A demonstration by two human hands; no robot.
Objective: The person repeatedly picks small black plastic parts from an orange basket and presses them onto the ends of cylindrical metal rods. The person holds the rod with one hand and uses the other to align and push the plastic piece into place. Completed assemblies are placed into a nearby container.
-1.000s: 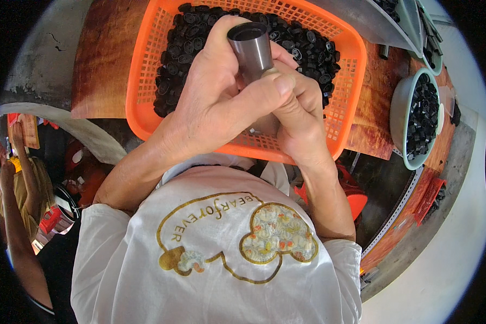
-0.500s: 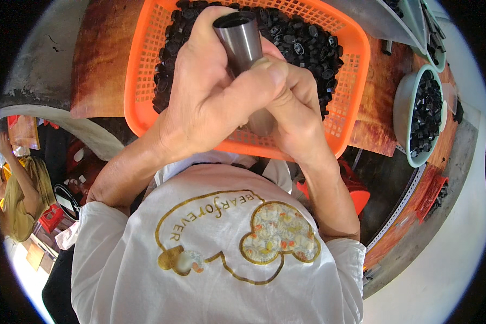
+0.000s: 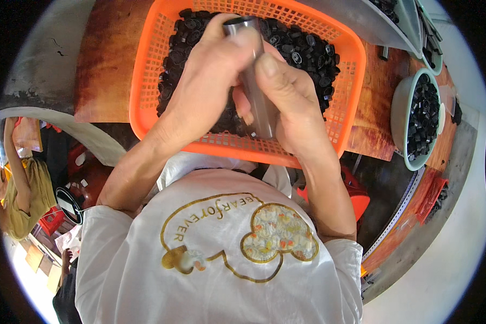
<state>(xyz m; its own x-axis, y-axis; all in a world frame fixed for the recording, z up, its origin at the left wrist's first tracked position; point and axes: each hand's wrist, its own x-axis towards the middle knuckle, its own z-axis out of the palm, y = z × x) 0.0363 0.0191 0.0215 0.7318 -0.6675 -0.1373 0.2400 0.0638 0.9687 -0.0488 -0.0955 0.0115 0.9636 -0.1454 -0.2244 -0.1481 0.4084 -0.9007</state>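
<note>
Both my hands are closed around a dark grey metal tube (image 3: 260, 105), held tilted over an orange basket. At its far end sits a black rim or cap, with my left hand (image 3: 213, 78) wrapped there and its thumb blurred by motion. My right hand (image 3: 292, 97) grips the tube's middle, thumb lying along its side. Beneath them, the orange perforated basket (image 3: 355, 81) is filled with small black plastic pieces (image 3: 308, 51), oval or ring-like. Whether my left fingers also pinch a small part at the tube's end is hidden.
A brown wooden table (image 3: 105, 65) lies under the basket. To the right stands a pale green bowl (image 3: 399, 116) of black parts; a grey bin (image 3: 356, 19) is at the far right. Beyond it is a red tray (image 3: 431, 200). At the left edge another person (image 3: 32, 189) sits.
My left thumb has shifted up to the tube's far end, and my right hand's grip has opened along its side, showing more of the tube.
</note>
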